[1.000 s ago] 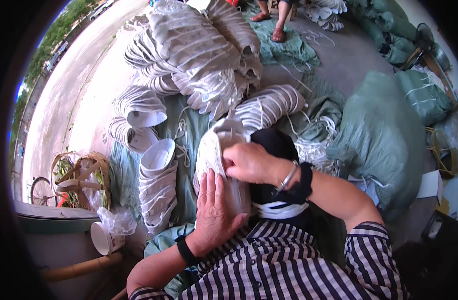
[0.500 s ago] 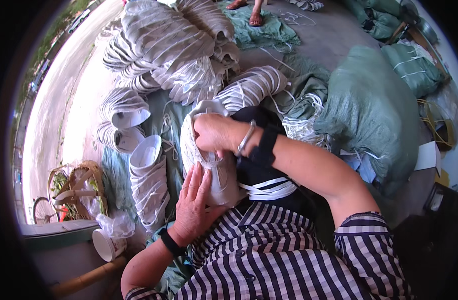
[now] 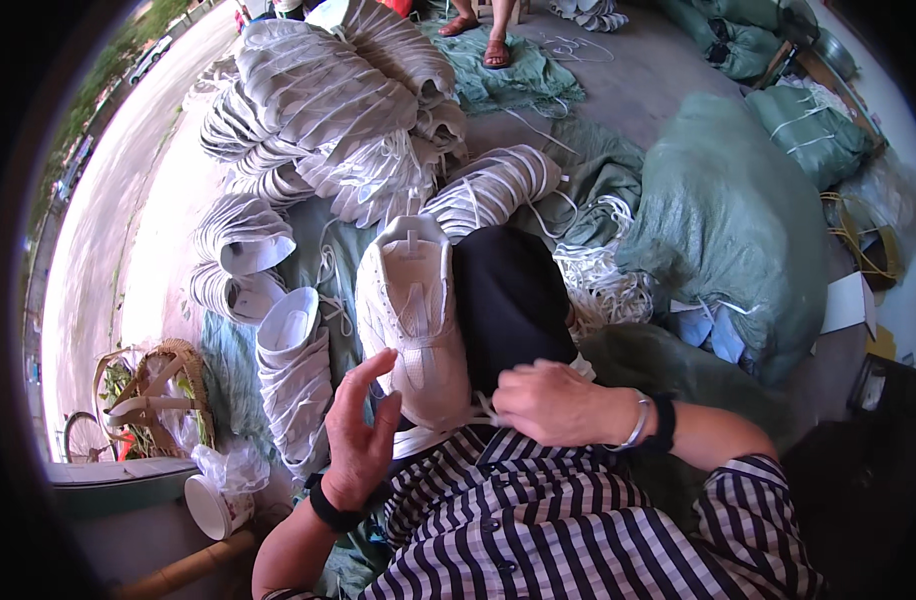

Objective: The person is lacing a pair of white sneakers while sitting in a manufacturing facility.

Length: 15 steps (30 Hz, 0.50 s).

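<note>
A white sneaker upper (image 3: 410, 345) rests on my left thigh, its opening facing up and its toe end close to my body. Beside its toe my left hand (image 3: 363, 430) is raised, thumb and fingers apart, with nothing in it. My right hand (image 3: 553, 402) is over my lap, to the right of the toe, with its fingers closed. White shoelaces (image 3: 486, 408) come out at its fingertips; more lace shows behind its knuckles. My dark-clad right knee (image 3: 508, 290) is next to the upper.
Stacks of nested white uppers (image 3: 328, 90) fill the far left, with a shorter stack (image 3: 296, 375) nearer. Loose white laces (image 3: 608, 280) lie beside a large green sack (image 3: 733, 220). A paper cup (image 3: 216, 505) and woven basket (image 3: 163, 395) stand left. Another person's feet (image 3: 496, 52) show far off.
My right hand has left the inside of the upper and moved down to the laces on my lap. My left hand has come off the upper's side and opened.
</note>
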Available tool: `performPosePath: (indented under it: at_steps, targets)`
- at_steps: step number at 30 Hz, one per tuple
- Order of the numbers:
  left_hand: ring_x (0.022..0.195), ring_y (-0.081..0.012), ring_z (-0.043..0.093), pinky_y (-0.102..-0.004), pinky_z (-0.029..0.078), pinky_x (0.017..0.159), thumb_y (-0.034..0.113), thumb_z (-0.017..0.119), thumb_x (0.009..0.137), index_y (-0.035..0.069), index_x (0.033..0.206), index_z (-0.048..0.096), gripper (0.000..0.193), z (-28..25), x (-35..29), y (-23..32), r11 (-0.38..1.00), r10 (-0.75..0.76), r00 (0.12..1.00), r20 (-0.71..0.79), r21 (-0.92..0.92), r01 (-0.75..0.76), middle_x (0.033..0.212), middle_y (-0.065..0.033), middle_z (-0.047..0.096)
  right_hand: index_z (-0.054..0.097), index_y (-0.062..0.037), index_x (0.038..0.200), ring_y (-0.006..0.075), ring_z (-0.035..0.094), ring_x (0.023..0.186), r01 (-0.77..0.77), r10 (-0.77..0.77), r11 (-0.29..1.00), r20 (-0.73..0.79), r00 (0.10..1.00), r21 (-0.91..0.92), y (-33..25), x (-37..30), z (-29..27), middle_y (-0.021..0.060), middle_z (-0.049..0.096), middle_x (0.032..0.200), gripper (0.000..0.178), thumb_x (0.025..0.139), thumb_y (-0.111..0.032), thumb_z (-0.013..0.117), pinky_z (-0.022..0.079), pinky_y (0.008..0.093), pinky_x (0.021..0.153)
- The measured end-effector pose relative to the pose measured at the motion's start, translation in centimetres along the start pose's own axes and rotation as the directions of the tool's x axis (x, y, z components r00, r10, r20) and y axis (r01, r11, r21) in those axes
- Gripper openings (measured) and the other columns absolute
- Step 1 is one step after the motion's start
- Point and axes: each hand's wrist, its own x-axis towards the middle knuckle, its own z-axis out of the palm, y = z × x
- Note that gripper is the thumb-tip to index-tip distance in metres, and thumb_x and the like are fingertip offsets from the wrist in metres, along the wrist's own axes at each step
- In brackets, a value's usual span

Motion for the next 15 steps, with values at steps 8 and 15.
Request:
performPosePath:
  at_steps: [8,15]
  targets:
    - [0.087,-0.0237,0.06,-0.0316,0.048,0.076,0.014,0.061,0.088,0.002,0.116,0.058,0.031,2.5,1.2,5.5,0.992,0.099,0.878,0.468,-0.12,-0.048,0.096,-0.0124,0.061,0.056,-0.0057,0.082,0.0271,0.06,0.069,-0.074,0.12,0.935,-0.112,0.986,0.347,-3.3,-0.6,-5.0,0.0089,0.06,0.071,0.008,0.082,-0.012,0.061,0.046,0.0369,0.065]
    - [0.069,-0.0051,0.053,-0.0204,0.043,0.063,0.013,0.057,0.093,-0.001,0.096,0.066,0.017,0.2,1.7,5.3,0.838,-0.102,0.763,0.638,-0.358,0.411,0.079,-0.0006,0.061,0.059,-0.0023,0.086,0.0083,0.059,0.063,0.009,0.075,0.886,-0.163,0.984,0.463,-2.9,-2.3,-11.2,0.0028,0.062,0.071,0.004,0.086,-0.006,0.061,0.045,0.023,0.057]
